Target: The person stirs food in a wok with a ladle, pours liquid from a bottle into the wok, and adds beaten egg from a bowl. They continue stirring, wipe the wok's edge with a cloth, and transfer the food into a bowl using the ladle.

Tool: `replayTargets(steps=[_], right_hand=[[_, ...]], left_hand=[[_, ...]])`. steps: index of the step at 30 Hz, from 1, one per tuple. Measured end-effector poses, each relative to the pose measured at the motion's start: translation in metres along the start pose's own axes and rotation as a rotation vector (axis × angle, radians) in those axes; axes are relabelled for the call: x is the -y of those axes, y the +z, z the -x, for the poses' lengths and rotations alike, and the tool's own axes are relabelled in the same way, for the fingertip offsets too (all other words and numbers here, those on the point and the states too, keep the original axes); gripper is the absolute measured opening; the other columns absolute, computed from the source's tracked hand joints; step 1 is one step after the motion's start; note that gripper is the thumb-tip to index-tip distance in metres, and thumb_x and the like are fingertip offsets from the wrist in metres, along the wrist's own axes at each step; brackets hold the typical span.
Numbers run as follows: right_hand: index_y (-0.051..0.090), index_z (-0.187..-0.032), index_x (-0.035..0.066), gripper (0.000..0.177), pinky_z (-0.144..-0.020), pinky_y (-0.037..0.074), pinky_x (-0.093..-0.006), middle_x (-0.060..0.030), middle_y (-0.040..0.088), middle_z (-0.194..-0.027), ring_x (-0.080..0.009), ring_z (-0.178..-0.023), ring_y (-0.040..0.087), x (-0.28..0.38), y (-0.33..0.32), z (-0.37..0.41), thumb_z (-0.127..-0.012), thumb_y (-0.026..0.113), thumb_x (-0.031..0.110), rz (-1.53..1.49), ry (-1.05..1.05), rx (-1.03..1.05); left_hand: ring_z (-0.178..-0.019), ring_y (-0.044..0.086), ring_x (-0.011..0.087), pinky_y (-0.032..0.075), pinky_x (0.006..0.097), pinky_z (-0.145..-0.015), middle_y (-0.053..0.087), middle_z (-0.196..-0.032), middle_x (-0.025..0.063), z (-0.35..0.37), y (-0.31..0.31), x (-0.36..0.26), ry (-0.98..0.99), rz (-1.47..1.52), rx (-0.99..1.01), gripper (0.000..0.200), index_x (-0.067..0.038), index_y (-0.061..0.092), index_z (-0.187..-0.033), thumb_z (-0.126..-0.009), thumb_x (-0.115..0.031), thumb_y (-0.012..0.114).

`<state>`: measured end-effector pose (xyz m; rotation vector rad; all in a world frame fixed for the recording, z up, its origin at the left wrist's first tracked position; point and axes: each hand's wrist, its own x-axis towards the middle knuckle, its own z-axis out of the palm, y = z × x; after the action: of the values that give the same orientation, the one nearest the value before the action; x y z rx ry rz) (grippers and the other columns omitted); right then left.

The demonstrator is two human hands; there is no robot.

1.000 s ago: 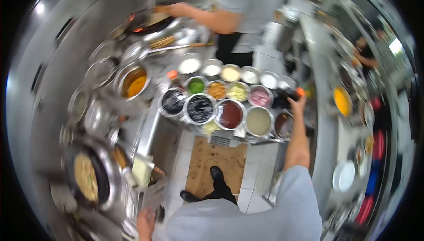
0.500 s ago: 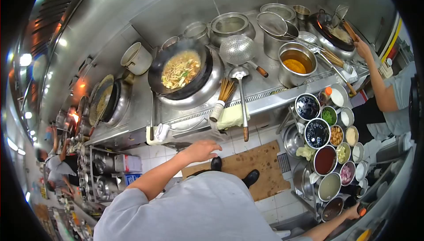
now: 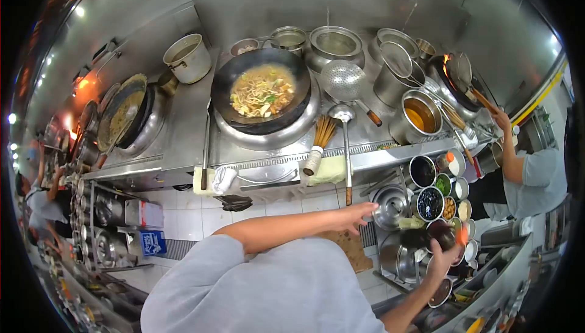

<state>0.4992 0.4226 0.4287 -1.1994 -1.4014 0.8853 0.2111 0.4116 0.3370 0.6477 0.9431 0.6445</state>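
Bottle (image 3: 446, 238) was in my right hand (image 3: 443, 260), fingers wrapped round its dark body, orange cap outward. It was to the right of the wok (image 3: 262, 128) and nearer my body, over the sauce tubs (image 3: 430, 204). Body blurred, so I couldn't tell fill or material. My read: stiff, smooth, likely slick if oily, top-heavy if full; best hold was mid-body, clear of the cap. Left hand (image 3: 356, 216) was empty, fingers spread, near a round lid (image 3: 390, 206) right of the wok and closer in. Ladle (image 3: 342, 113) and bamboo brush (image 3: 314, 159) lay just right of the wok. Another person's hand (image 3: 501, 119) held a handle, far right of the wok.
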Motion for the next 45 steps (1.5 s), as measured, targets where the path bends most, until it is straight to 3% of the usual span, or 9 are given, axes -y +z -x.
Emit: replayTargets(steps=[2,6,10,13,17,24,31,38,45], right_hand=[[0.026,-0.148,0.007,0.094,-0.103,0.037,-0.0354,-0.0107,0.05,-0.132,-0.021,-0.118,0.049,0.036,0.085,-0.014,-0.066,0.072,0.004,-0.264,-0.022,0.215],[0.031,-0.143,0.004,0.09,-0.1,0.04,-0.0359,-0.0133,0.053,-0.125,-0.0222,-0.117,0.051,0.069,0.222,-0.047,-0.069,0.08,0.014,-0.554,-0.233,0.47],[0.05,-0.124,0.002,0.067,-0.093,0.045,-0.0346,-0.0112,0.061,-0.111,-0.0198,-0.105,0.058,0.031,0.346,-0.075,-0.069,0.082,0.021,-0.287,0.058,0.83],[0.052,-0.118,0.002,0.065,-0.086,0.047,-0.0367,-0.0141,0.063,-0.106,-0.0233,-0.1,0.06,0.024,0.426,-0.087,-0.068,0.08,0.032,0.037,-0.17,0.836],[0.052,-0.11,0.005,0.061,-0.081,0.05,-0.0443,-0.023,0.065,-0.097,-0.0419,-0.093,0.063,0.033,0.492,-0.114,-0.067,0.077,0.04,0.672,-0.403,0.877],[0.059,-0.109,0.004,0.05,-0.081,0.054,-0.0413,-0.0158,0.069,-0.098,-0.0313,-0.092,0.068,0.007,0.598,-0.159,-0.068,0.075,0.028,1.213,-0.599,0.807],[0.06,-0.109,0.004,0.048,-0.084,0.054,-0.0414,-0.0163,0.069,-0.102,-0.0317,-0.096,0.067,0.017,0.559,-0.151,-0.069,0.073,0.026,1.227,-0.454,0.873],[0.052,-0.117,0.001,0.069,-0.087,0.047,-0.0362,-0.0144,0.063,-0.103,-0.0248,-0.095,0.061,-0.007,0.416,-0.14,-0.07,0.078,0.045,-0.012,-0.152,0.646],[0.033,-0.142,0.003,0.081,-0.096,0.042,-0.0357,-0.0107,0.054,-0.12,-0.0211,-0.108,0.053,-0.004,0.153,-0.1,-0.082,0.073,0.041,-0.575,0.013,0.376]], left_hand=[[-0.134,0.034,0.0284,0.037,0.058,-0.102,0.033,-0.146,0.0109,0.018,-0.008,-0.013,-0.099,0.267,-0.04,0.064,-0.016,0.029,-0.145,-0.095,-0.051,0.049],[-0.131,0.04,0.0281,0.039,0.0571,-0.1,0.036,-0.144,0.0086,0.077,-0.046,-0.048,0.424,0.489,-0.001,0.064,-0.019,0.025,-0.148,-0.096,-0.048,0.049],[-0.129,0.042,0.0267,0.04,0.0504,-0.1,0.039,-0.143,0.0078,0.111,-0.119,-0.052,0.47,0.513,-0.214,0.062,-0.018,0.024,-0.148,-0.097,-0.045,0.049],[-0.125,0.046,0.026,0.041,0.045,-0.099,0.043,-0.14,0.0095,0.157,-0.145,-0.021,0.458,0.368,-0.535,0.057,-0.017,0.028,-0.145,-0.097,-0.042,0.048],[-0.113,0.056,0.0235,0.046,0.0403,-0.093,0.055,-0.127,0.0128,0.237,-0.172,0.059,0.403,0.23,-0.52,0.04,-0.012,0.043,-0.134,-0.099,-0.03,0.049],[-0.106,0.059,0.0202,0.049,0.0352,-0.088,0.058,-0.12,0.0118,0.292,-0.165,0.131,0.424,0.42,-0.774,0.031,-0.008,0.048,-0.127,-0.099,-0.023,0.048],[-0.105,0.059,0.0207,0.05,0.0353,-0.086,0.058,-0.118,0.0117,0.276,-0.152,0.115,0.469,0.386,-0.744,0.03,-0.008,0.05,-0.124,-0.098,-0.023,0.05],[-0.105,0.059,0.0221,0.05,0.0369,-0.085,0.058,-0.117,0.0123,0.22,-0.124,0.077,0.398,0.216,-0.53,0.032,-0.007,0.049,-0.124,-0.096,-0.023,0.052],[-0.099,0.061,0.0231,0.051,0.0353,-0.083,0.059,-0.114,0.0157,0.138,-0.051,0.041,0.261,-0.052,-0.297,0.034,-0.004,0.05,-0.123,-0.095,-0.021,0.053]])
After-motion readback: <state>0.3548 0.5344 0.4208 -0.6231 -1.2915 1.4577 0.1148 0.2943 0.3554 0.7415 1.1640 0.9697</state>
